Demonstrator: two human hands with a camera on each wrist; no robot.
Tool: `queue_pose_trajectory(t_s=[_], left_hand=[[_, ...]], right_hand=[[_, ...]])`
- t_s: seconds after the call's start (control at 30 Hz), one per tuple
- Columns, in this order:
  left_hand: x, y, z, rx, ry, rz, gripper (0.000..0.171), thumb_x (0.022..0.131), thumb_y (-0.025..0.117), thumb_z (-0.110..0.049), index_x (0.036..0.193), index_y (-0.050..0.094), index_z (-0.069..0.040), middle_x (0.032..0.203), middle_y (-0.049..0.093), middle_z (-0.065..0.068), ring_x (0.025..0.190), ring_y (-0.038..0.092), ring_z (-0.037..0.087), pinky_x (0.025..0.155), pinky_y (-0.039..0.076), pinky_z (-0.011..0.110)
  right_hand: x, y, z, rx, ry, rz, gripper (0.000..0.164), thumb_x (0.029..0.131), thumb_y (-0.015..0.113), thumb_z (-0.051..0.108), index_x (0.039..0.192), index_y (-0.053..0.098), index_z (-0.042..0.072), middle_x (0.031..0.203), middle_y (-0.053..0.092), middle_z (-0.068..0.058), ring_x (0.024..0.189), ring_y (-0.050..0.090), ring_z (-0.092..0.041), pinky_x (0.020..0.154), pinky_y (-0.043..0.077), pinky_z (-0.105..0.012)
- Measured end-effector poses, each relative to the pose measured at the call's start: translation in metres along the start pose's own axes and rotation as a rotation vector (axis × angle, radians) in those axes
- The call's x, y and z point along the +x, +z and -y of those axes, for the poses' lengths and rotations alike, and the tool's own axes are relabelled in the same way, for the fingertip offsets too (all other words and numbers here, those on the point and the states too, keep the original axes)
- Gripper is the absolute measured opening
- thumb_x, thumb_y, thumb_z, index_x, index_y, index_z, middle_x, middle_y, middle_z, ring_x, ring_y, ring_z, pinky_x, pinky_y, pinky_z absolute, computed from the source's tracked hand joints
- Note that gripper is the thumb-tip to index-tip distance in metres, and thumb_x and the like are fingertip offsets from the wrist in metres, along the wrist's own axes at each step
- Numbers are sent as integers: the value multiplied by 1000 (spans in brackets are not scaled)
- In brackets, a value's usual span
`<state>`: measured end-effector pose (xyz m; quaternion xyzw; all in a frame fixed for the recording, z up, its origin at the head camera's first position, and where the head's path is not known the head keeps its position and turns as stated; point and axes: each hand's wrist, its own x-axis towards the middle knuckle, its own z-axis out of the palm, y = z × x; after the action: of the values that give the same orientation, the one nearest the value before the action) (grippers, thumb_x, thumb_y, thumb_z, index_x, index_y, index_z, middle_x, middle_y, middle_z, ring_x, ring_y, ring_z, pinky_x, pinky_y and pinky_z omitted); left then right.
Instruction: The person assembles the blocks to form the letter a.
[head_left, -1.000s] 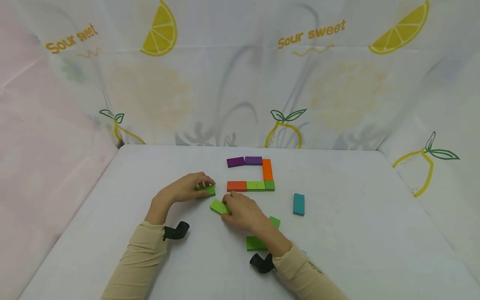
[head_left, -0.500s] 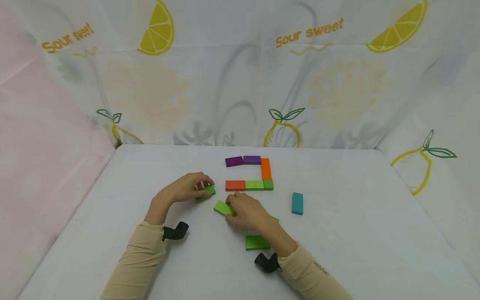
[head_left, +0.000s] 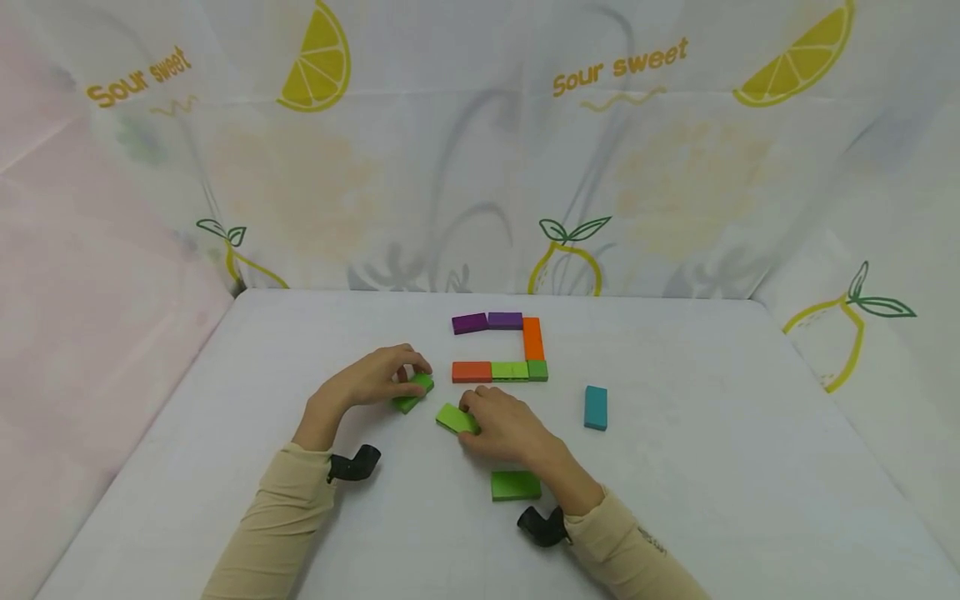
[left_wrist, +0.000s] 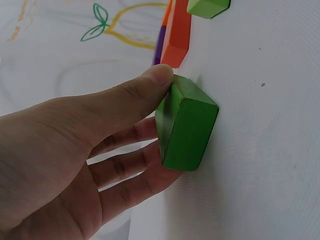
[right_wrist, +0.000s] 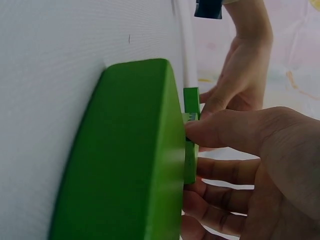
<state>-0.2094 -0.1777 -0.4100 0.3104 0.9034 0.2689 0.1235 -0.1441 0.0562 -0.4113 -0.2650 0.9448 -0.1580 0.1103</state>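
At the left, the dark green block (left_wrist: 191, 132) is pinched by the left hand (head_left: 375, 379), the thumb laid along one side and the fingers set against the other; it is held slantwise, and whether its underside is touching the table (head_left: 697, 500) cannot be told. A light grip by the sides would serve best here, so that the block can be turned without a fingertip being trapped beneath. Just to its right, but apart from it, the light green block (head_left: 454, 418) is clamped between thumb and fingers of the right hand (head_left: 501, 423), its left end left uncovered. Since the two held blocks are so near each other, one is best steadied while the other is turned, lest the corners be knocked together. As for edges, the table's left edge is well apart from the left hand, and room is left for a sideways withdrawal. Beyond the hands, the passage is bounded by the orange-red block (head_left: 472, 372), whose left end and near edge should not be brushed. Below the right wrist, the loose green block (head_left: 516, 486) lies close enough to be nudged if the forearm is lowered. Farther right, wide room is offered around the teal block (head_left: 596, 408), which lies well inside the right edge.
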Motion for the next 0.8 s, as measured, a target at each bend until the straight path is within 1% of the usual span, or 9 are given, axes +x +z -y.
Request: queue_pose_trajectory(t_s=[0.13, 0.4, 0.53, 0.67, 0.8], left_hand=[[2, 1, -1, -6, -21, 4, 28, 85, 70, -21, 111, 67, -9, 107, 63, 3, 82, 59, 12, 74, 48, 24], [2, 2, -1, -9, -20, 2, 26, 85, 71, -21, 108, 68, -10, 105, 64, 1, 81, 59, 11, 73, 48, 24], [3, 3, -1, -5, -23, -1, 26, 85, 70, -22, 108, 67, -12, 106, 64, 0, 82, 59, 11, 75, 48, 25], [3, 3, -1, -2, -5, -6, 26, 86, 70, -23, 109, 67, -11, 107, 64, 1, 84, 61, 12, 77, 49, 27], [3, 3, 0, -3, -1, -3, 26, 86, 69, -23, 109, 67, -11, 106, 64, 1, 85, 62, 12, 79, 50, 28]], right_hand=[[-1, -1, -1, 0, 0, -4, 32, 86, 65, 28, 112, 62, 10, 96, 59, 0, 80, 49, -11, 72, 47, -25], [-4, -1, -3, 10, 0, -6, 32, 86, 65, 28, 112, 62, 10, 95, 59, 0, 78, 49, -10, 70, 46, -24], [-4, -2, -4, 13, 14, 3, 32, 86, 65, 28, 112, 62, 10, 92, 57, 1, 78, 48, -10, 68, 45, -23], [-5, -2, -5, 20, 30, 11, 32, 86, 65, 29, 112, 61, 11, 92, 57, 1, 78, 48, -10, 68, 45, -23], [-6, -3, -7, 24, 37, 12, 32, 85, 65, 29, 111, 61, 11, 91, 57, 2, 78, 48, -10, 69, 46, -23]])
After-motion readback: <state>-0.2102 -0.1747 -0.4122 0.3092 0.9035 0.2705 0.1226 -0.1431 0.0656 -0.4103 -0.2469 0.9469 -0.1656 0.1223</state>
